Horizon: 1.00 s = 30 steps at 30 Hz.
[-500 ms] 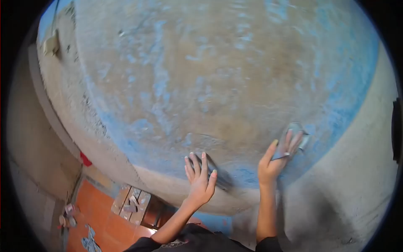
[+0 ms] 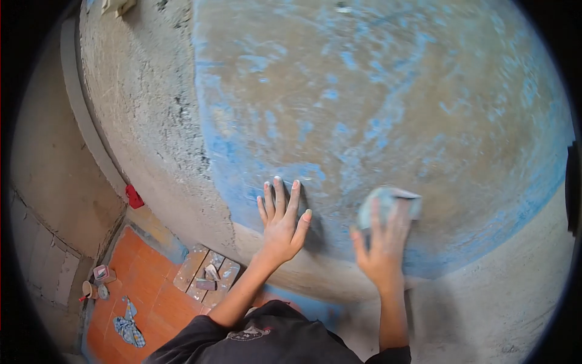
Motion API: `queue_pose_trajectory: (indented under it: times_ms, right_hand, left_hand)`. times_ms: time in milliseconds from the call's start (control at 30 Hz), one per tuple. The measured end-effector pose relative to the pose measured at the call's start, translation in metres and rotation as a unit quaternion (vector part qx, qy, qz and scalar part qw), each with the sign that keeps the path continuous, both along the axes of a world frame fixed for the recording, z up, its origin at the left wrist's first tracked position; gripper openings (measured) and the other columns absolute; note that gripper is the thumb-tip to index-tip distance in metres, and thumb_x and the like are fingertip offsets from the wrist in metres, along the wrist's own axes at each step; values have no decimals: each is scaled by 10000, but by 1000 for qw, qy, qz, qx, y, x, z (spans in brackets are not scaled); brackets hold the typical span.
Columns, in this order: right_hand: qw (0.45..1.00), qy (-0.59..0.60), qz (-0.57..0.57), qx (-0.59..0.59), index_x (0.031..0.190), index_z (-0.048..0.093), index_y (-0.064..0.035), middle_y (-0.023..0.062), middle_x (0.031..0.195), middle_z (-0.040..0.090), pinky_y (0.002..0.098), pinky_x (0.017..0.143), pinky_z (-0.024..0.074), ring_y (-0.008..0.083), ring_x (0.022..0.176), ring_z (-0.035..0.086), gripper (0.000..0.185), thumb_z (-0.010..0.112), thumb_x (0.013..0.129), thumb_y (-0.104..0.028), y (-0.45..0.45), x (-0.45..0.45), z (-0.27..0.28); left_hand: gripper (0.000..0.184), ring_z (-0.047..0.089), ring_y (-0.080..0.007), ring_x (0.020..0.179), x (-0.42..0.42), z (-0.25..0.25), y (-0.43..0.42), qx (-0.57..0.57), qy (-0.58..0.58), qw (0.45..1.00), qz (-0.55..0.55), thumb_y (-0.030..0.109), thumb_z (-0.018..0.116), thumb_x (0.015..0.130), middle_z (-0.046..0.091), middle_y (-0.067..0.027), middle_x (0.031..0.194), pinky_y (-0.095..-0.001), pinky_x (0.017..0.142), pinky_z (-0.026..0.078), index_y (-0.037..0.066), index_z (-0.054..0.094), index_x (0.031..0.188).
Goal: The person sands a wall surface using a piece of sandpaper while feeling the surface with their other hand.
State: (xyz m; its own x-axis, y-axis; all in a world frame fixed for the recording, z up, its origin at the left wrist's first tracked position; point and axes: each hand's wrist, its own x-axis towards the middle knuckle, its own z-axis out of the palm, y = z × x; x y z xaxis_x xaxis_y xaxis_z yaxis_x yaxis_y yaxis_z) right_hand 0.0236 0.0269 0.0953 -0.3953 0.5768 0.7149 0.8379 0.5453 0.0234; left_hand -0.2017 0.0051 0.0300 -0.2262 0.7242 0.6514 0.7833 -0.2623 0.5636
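Note:
A wall [image 2: 285,139] with patchy blue paint and bare grey-brown plaster fills most of the view. My left hand [image 2: 282,230] is open, its fingers spread and laid against the lower part of the blue-edged area. Further right, my right hand [image 2: 383,249] presses a pale greenish folded sheet, which looks like sandpaper [image 2: 368,206], to the wall. Its fingers lie over the sheet, and one corner sticks out to the right. Motion blurs this hand and the sheet, so the sheet's surface does not show clearly.
Below left, a paint-spotted wooden stool [image 2: 190,276] carries a few small items. On the orange tiled floor [image 2: 154,312] lie a checked cloth [image 2: 128,330] and small containers [image 2: 104,274]. A red object [image 2: 133,196] sits by the wall's left edge.
The view has shifted, showing more of the rough left wall strip. My right hand has slid the sheet left along the wall, closer to my left hand, which stays spread.

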Motion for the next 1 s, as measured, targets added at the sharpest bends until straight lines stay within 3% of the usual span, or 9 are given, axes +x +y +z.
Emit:
queue_pose_trajectory:
  times_ms: [100,267,333,433,500,733,833,900,1000]
  right_hand:
    - [995,-95,-31,-30,1541,293,-81,339,1572,117,655,1134,151,529,1455,90,775,610,915,-411,-5,-41,1]
    - [982,171,-52,63,1563,210,-80,338,1582,64,652,1135,147,530,1459,62,786,574,942,-396,7,-91,24]
    - [977,193,-67,57,1568,176,-72,351,1578,35,653,1136,143,539,1456,45,785,560,954,-376,7,-124,-5]
    - [982,171,-78,4,1561,174,-43,387,1556,46,657,1132,146,565,1442,59,788,565,953,-355,-5,-186,-110]
    - [981,173,-87,-19,1554,189,-30,390,1552,68,661,1127,150,572,1435,78,793,576,946,-359,-9,-188,-117]
    - [951,292,-90,39,1541,215,-1,367,1565,73,596,1158,125,533,1450,109,694,522,986,-282,0,-158,0]
    - [961,247,-116,40,1540,220,-9,386,1555,52,635,1141,139,562,1437,98,696,520,987,-308,4,-189,-86]
    - [960,258,-107,-12,1524,263,-8,408,1524,139,658,1131,154,584,1412,151,695,543,969,-318,-9,-222,-163]
    - [976,189,-86,-69,1512,294,-2,410,1486,236,670,1126,163,594,1382,214,711,577,943,-320,-26,-203,-163]
  left_hand:
    - [664,-30,-503,1473,-45,1,-5,-22,53,998,2,387,411,1032,29,-332,1591,-619,1141,-27,44,203,1560]
    - [649,-10,-532,1461,-98,-13,-8,-30,74,997,3,385,459,1017,50,-352,1579,-629,1141,-3,58,270,1545]
    - [644,-7,-553,1450,-109,-22,-5,-30,90,995,-3,382,479,1010,55,-368,1570,-637,1138,11,56,297,1535]
    - [640,-9,-590,1431,-119,-38,-4,-32,108,993,-18,381,501,1001,56,-394,1554,-657,1128,26,50,328,1521]
    - [643,-17,-615,1415,-127,-42,-4,-43,118,991,-39,381,514,996,48,-408,1545,-677,1116,32,46,339,1515]
    - [676,-133,-632,1390,-129,-52,-4,-45,116,989,-79,404,482,1010,-66,-405,1546,-721,1075,-26,27,276,1532]
    - [654,-144,-660,1367,-128,-52,-1,-59,69,991,-101,414,470,1011,-55,-414,1541,-745,1052,-43,46,307,1527]
    - [667,-170,-653,1365,-130,-53,1,-63,63,990,-110,416,460,1015,-76,-420,1535,-740,1054,-54,37,280,1533]
    - [673,-182,-652,1363,-131,-58,4,-46,75,989,-119,417,452,1017,-88,-429,1528,-739,1050,-67,29,267,1535]
